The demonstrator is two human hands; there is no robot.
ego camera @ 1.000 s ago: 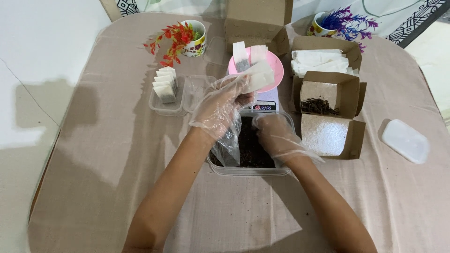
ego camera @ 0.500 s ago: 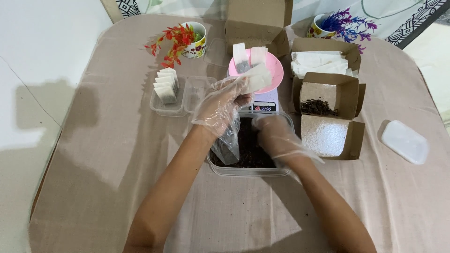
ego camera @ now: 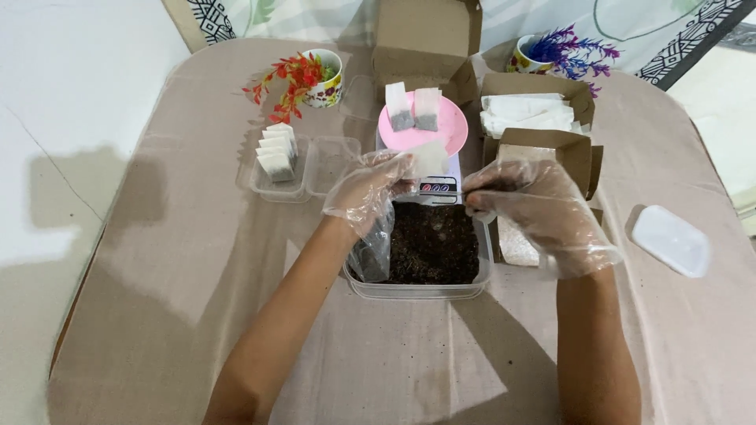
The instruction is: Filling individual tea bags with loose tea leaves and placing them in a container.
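Both my hands wear clear plastic gloves. My left hand [ego camera: 368, 191] pinches a small white paper pouch [ego camera: 430, 156] just above the far edge of a clear plastic tub [ego camera: 417, 290] that holds dark loose tea [ego camera: 435, 245]. My right hand [ego camera: 537, 211] hovers over the tub's right far corner, its fingertips closed on a thin spoon [ego camera: 441, 194] that points left toward the pouch. Behind the pouch stands a small scale [ego camera: 438, 187] carrying a pink dish [ego camera: 447, 131] with two filled pouches.
A clear tray [ego camera: 329, 162] at the left holds a row of filled pouches [ego camera: 276, 149]. Brown boxes [ego camera: 551, 145] stand at the right, one with white empty pouches [ego camera: 524, 114]. A white lid [ego camera: 670, 240] lies far right. Two flower cups [ego camera: 321, 75] and a cardboard box [ego camera: 425, 39] stand at the back.
My right hand has lifted out of the tea and now sits level with the pouch. My left hand has brought the pouch a little nearer, off the pink dish.
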